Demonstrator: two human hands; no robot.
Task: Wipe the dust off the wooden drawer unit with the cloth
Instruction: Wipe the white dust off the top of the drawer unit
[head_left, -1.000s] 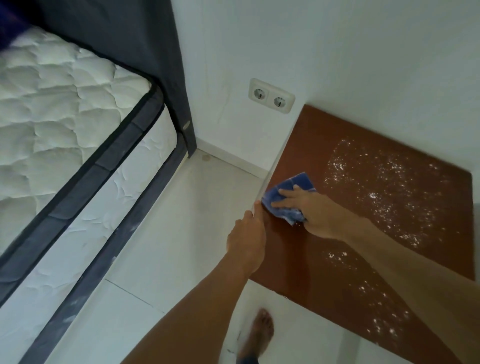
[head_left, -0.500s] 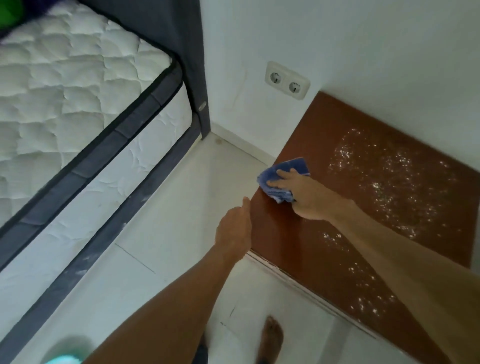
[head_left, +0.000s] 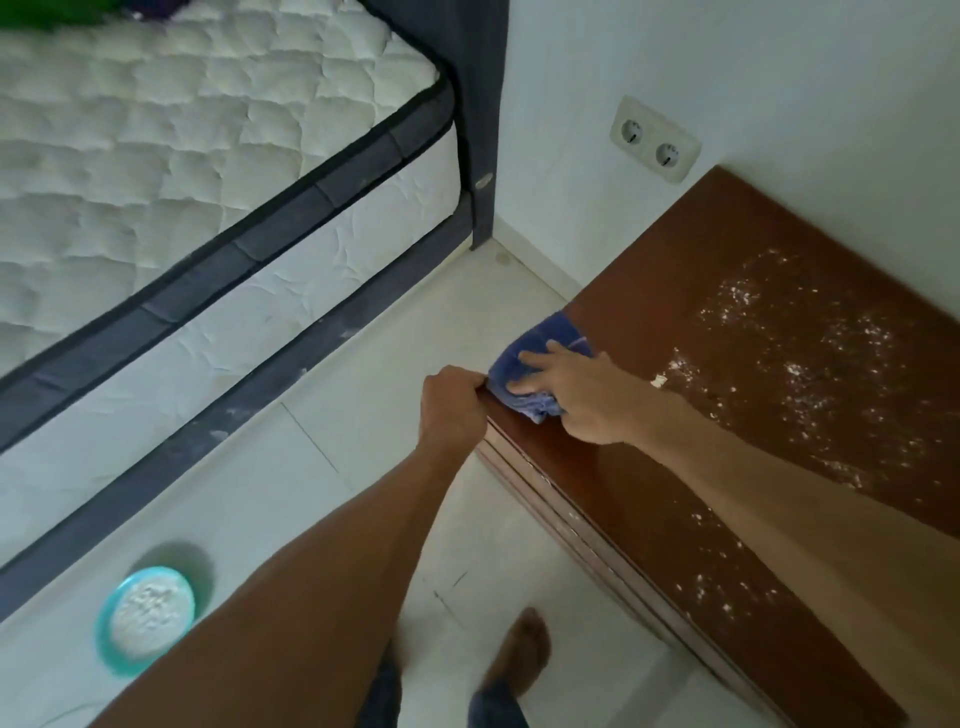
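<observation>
The brown wooden drawer unit (head_left: 691, 291) stands against the white wall on the right. White dust (head_left: 810, 358) speckles its top, mostly toward the back and right. My right hand (head_left: 576, 395) presses a crumpled blue cloth (head_left: 535, 358) flat on the unit's near left corner. Part of the cloth hangs over the left edge. My left hand (head_left: 454, 402) is curled around that same corner edge, right beside the cloth, with its fingers closed on the wood.
A white quilted mattress (head_left: 182, 156) on a grey bed frame fills the left. A teal bowl (head_left: 145, 618) of white powder sits on the pale tiled floor near the bed. A double wall socket (head_left: 654, 140) is above the unit. My bare foot (head_left: 519, 660) stands by the drawer fronts.
My view has tilted down and left, bringing the teal bowl into sight. My left hand has closed onto the unit's corner edge. The cloth stays at the left corner under my right hand.
</observation>
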